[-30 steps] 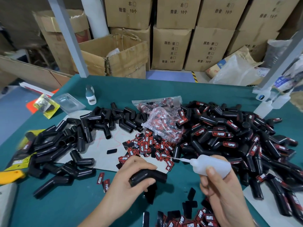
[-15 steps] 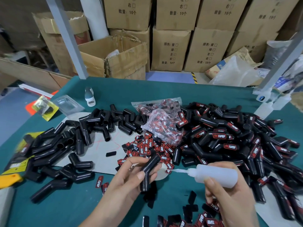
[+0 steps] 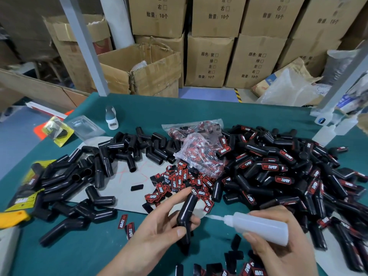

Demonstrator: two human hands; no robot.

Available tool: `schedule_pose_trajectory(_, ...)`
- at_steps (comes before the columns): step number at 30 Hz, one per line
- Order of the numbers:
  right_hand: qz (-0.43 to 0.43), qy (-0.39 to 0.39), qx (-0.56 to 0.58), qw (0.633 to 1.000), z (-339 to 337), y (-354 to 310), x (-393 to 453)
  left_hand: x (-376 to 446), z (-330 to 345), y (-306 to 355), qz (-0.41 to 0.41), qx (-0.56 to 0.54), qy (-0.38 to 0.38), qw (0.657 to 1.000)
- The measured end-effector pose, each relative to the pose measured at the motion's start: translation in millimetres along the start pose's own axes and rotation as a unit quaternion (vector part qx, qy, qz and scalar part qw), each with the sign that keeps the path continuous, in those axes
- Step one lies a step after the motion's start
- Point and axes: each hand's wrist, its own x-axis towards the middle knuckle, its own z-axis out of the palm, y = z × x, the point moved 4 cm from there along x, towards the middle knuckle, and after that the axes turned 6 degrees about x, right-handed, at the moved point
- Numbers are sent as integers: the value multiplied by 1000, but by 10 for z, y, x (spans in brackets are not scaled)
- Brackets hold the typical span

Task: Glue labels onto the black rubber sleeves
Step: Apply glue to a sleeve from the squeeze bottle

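Sleeves of bare black rubber lie heaped at the centre left of the frame (image 3: 99, 172), bent tubes with open ends and no label yet; they look light and matte, likely grippy rather than slick, and soft enough to dent under a hard squeeze.

Lower centre, the left hand (image 3: 159, 232) pinches one such sleeve (image 3: 186, 214) between thumb and curled fingers at its elbow, with the forefinger stretched along the upper leg. That hold looks sound: the bend keeps the tube from rolling, and the long straight leg is free for glue. A light grip should do, since squashing the wall would bow the flat where a label must sit.

Just above that hand, loose red-and-black labels (image 3: 179, 180) are scattered over a pale sheet; they look thin and small, best lifted by an edge with the fingertips.

Lower right, the right hand (image 3: 282, 246) wraps a translucent glue bottle (image 3: 260, 228) lying nearly level, its fine nozzle aimed left at the sleeve and just short of it. The bottle looks soft-walled, so a gentle squeeze should meter the glue.

Filling the right of the frame is the pile of labelled sleeves (image 3: 278, 172).
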Motion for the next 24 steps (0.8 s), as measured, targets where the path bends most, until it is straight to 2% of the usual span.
schedule_pose_trajectory(14, 43, 25, 18, 999, -17, -13, -1, 11, 40, 22, 3, 8, -14, 1000)
schedule_pose_trajectory(24, 7, 12, -11, 1000, -6, 47, -47, 5, 30, 4, -16, 41, -3, 999)
